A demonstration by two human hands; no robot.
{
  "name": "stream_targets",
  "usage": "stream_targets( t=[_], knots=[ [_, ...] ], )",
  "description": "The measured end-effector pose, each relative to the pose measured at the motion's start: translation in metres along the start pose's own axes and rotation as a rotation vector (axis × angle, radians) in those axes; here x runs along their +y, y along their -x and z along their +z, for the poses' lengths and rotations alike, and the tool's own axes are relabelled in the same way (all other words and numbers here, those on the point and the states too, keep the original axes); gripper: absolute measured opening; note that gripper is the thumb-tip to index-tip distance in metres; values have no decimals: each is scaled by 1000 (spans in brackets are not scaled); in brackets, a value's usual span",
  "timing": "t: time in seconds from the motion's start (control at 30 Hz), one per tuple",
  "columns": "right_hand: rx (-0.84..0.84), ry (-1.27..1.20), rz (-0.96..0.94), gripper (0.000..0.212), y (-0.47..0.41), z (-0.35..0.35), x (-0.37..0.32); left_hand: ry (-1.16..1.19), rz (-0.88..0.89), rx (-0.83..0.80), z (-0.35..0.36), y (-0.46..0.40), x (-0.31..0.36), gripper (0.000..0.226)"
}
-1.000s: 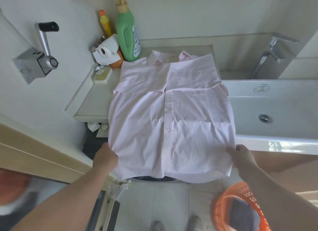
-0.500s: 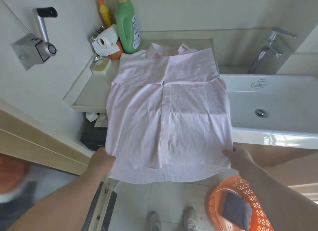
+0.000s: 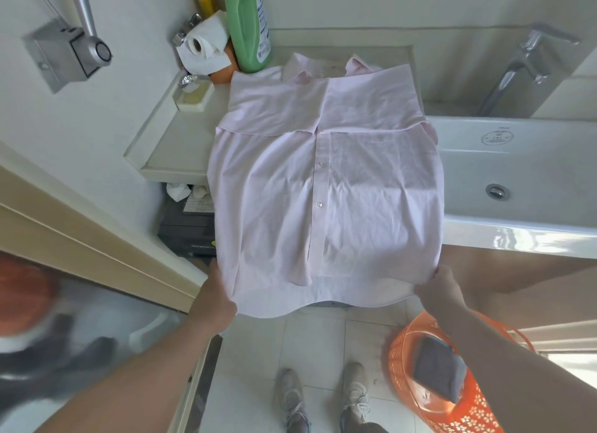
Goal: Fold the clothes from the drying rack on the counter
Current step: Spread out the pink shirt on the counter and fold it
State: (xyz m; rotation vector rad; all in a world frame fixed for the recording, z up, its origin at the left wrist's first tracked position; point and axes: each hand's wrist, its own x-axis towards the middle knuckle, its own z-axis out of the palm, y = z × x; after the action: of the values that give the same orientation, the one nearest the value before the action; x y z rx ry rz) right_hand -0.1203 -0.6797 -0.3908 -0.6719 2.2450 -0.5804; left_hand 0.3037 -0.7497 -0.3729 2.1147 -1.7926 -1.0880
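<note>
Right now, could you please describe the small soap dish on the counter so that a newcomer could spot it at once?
Start at the white sink and look left past the pink shirt to the pale counter by the wall. At its back stands a tall green bottle beside a toilet paper roll. Just in front of the roll sits the soap dish, the only low, cream rectangular tray there.

pale pink button-front shirt [image 3: 326, 187], front side up, sleeves folded in across chest, collar at 12 o'clock on the counter [image 3: 168, 148]. lower half off the counter edge toward 6 o'clock, hem corners lifted at 7 and 5 o'clock. placket runs vertically at centre, two buttons visible.
</note>
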Motion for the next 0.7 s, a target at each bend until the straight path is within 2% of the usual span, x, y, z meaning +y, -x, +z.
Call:
stream_targets(
  t=[0.07,0.13,0.23,0.3,0.37,0.47,0.6,0.7],
  knots=[
    [12,31,-57,32,5,3,2,6,124,65,-2,4,-5,103],
    [41,36,-123,40,12,3,1,-86,189,102,-6,9,-12,105],
    [125,-7,-230,70,25,1,5,-235,255,106,-15,12,-23,78],
    [183,11,-274,79,31,-2,9,-262,268,122,-21,9,-29,53],
    [212,23,-281,66,33,-4,12,-261,226,172,-28,6,-32,39],
    [236,7,-253,45,35,-9,13,-216,172,236,-37,4,-33,32],
    [321,-90,-182,42,37,-19,16,-157,113,308,-49,5,-32,25],
    [376,-172,-120,43,41,-27,14,-160,111,331,-58,3,-41,32]
  ],
)
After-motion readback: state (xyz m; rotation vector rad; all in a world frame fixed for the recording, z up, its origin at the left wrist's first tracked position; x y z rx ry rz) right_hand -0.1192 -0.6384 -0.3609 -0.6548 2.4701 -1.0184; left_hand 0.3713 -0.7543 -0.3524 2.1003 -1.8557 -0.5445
